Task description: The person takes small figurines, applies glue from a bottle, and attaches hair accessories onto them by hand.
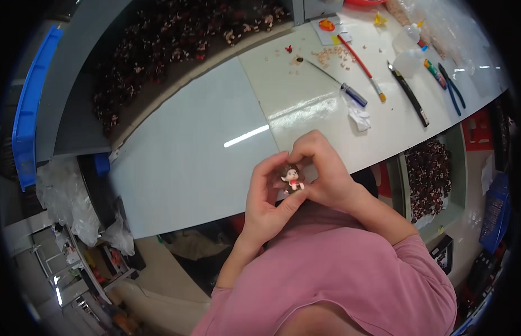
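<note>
A small brown toy figurine [292, 178] with a pale face, pale feet and a red patch on its chest is held close to my body at the near edge of the table. My left hand [266, 199] curls round it from the left, with the thumb at its base. From the other side my right hand [326, 171] grips it, fingers bent over its top and back. Both hands are closed on the figurine and hide its sides and back.
Left of the white table [188, 145], a grey bin [112, 143] holds many dark figurines. Farther right lie a screwdriver [354, 95], a red brush [358, 60], a black cutter [409, 95], pliers [452, 89] and several small pale pieces [333, 56]. Another figurine tray [456, 190] stands at the right.
</note>
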`<state>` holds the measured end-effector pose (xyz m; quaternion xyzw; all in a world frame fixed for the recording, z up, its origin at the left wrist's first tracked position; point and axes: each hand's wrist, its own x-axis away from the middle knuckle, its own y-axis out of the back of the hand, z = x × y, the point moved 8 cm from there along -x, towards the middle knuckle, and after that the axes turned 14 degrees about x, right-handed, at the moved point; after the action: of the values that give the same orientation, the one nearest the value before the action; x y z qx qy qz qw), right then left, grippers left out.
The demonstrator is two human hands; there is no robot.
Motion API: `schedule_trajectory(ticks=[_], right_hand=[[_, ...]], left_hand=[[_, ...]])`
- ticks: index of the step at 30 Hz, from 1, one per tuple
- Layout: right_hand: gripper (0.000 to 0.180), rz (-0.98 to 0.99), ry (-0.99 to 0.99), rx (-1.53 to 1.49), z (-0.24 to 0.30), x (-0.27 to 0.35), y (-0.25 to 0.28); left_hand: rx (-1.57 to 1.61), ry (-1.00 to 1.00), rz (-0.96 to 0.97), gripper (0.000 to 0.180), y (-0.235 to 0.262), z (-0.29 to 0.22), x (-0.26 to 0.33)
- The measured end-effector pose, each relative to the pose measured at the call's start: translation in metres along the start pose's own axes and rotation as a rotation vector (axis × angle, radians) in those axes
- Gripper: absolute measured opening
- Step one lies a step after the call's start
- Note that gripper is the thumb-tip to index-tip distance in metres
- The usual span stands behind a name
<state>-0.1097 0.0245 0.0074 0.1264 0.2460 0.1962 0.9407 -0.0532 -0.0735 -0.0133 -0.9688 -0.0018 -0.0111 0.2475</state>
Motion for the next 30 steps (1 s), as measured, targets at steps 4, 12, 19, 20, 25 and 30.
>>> schedule_trajectory(ticks=[4, 12, 19, 20, 25, 30], right_hand=[[0.040, 0.046, -0.052, -0.088, -0.008, -0.004, -0.002], [0.041, 0.027, 0.018, -0.008, 0.000, -0.001, -0.010], [0.042, 0.052, -0.018, -0.038, -0.006, -0.003, -0.010], [0.042, 0.053, -0.004, -0.024, -0.005, -0.005, -0.009], [0.041, 0.068, 0.017, 0.022, -0.002, -0.012, -0.004], [0.032, 0.031, 0.043, 0.038, -0.006, -0.005, 0.008]], left_hand=[[0.102, -0.010, -0.013, 0.054, 0.006, -0.002, -0.002], [0.114, -0.041, -0.053, 0.048, 0.013, 0.000, 0.005], [0.088, -0.029, -0.103, 0.050, 0.014, 0.004, -0.001], [0.080, -0.034, -0.118, 0.050, 0.014, 0.004, -0.002], [0.082, -0.112, -0.148, 0.046, 0.014, 0.000, -0.007], [-0.065, -0.092, -0.236, 0.047, 0.010, 0.006, -0.005]])
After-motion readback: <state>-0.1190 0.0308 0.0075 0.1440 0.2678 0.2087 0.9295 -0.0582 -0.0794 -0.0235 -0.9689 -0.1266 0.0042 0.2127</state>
